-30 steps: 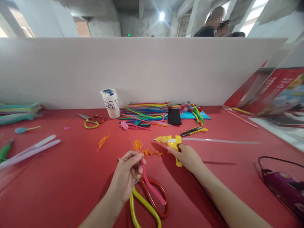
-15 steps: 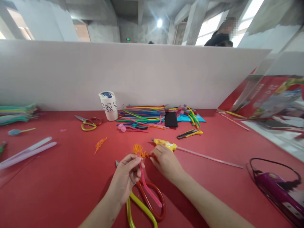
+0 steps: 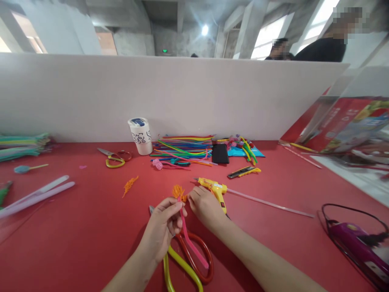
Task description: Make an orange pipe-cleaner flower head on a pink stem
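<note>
My left hand (image 3: pixel 162 225) is closed, pinching a pink pipe cleaner (image 3: pixel 192 246) near its top. A fluffy orange tuft (image 3: pixel 178 190) sits at the upper end of that stem. Just right of it, the closed fingers of my right hand (image 3: pixel 207 209) pinch the end of an orange fringe that runs from the tuft. Big scissors (image 3: pixel 209 255) with one red and one yellow handle lie on the table beneath my left hand. A yellow glue gun (image 3: pixel 212 185) with a long clear glue stick rests right behind my right hand.
On the red table (image 3: pixel 91 243) lie smaller scissors (image 3: pixel 115 159), an orange fringe scrap (image 3: pixel 130 185), a utility knife (image 3: pixel 244 172), a phone (image 3: pixel 220 154) and many pipe cleaners (image 3: pixel 182 147). A white cup (image 3: pixel 140 138) stands by the partition. A purple power strip (image 3: pixel 355 243) is at right.
My right hand has moved slightly left, closer to the tuft, showing more of the glue gun's handle. The left hand keeps its hold. People beyond the partition have moved.
</note>
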Demonstrator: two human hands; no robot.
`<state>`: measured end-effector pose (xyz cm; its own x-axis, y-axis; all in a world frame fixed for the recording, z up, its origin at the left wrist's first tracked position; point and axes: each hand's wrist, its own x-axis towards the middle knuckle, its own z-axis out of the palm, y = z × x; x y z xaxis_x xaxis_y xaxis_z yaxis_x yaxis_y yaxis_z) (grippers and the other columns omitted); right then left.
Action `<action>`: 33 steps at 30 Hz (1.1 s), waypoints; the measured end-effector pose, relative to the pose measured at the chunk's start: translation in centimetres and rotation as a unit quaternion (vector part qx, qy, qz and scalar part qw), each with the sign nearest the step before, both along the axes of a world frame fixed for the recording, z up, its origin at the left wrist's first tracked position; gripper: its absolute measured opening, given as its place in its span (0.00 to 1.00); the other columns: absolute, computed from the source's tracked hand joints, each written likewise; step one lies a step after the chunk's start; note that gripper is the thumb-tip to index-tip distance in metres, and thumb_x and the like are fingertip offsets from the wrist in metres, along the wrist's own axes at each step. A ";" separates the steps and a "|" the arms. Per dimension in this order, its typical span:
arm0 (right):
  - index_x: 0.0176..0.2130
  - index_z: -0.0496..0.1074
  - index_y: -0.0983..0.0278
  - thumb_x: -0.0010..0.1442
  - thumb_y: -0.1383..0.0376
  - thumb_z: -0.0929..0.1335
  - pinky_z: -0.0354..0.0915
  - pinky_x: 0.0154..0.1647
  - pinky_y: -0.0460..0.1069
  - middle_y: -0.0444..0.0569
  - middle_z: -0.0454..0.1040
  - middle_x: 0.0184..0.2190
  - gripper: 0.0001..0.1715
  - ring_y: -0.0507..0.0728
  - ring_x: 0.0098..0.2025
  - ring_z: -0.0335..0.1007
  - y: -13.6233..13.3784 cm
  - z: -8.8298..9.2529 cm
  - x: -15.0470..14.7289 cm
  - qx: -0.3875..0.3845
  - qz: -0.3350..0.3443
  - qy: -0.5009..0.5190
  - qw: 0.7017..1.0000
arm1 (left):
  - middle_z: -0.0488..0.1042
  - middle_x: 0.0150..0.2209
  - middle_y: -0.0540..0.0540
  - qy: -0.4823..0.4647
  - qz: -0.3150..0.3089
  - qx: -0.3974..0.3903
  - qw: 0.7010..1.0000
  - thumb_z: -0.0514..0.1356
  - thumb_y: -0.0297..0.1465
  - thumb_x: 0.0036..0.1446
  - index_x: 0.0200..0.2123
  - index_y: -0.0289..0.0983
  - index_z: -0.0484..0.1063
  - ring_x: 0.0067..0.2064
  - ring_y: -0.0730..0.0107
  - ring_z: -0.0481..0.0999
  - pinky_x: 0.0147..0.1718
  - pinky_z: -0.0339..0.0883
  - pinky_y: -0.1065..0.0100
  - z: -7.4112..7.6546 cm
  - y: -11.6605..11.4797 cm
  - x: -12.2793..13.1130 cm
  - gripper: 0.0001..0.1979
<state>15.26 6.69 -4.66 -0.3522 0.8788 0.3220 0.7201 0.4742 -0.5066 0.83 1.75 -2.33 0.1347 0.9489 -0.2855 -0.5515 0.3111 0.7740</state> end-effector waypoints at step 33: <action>0.31 0.68 0.63 0.58 0.66 0.63 0.58 0.25 0.43 0.39 0.65 0.21 0.06 0.49 0.23 0.60 -4.7 4.2 1.7 -0.083 -0.005 0.239 0.967 | 0.75 0.17 0.51 0.040 -0.094 -0.020 0.995 0.63 0.28 0.47 0.26 0.37 0.66 0.12 0.82 0.65 0.09 0.57 0.82 0.0 -1.3 1.1 0.07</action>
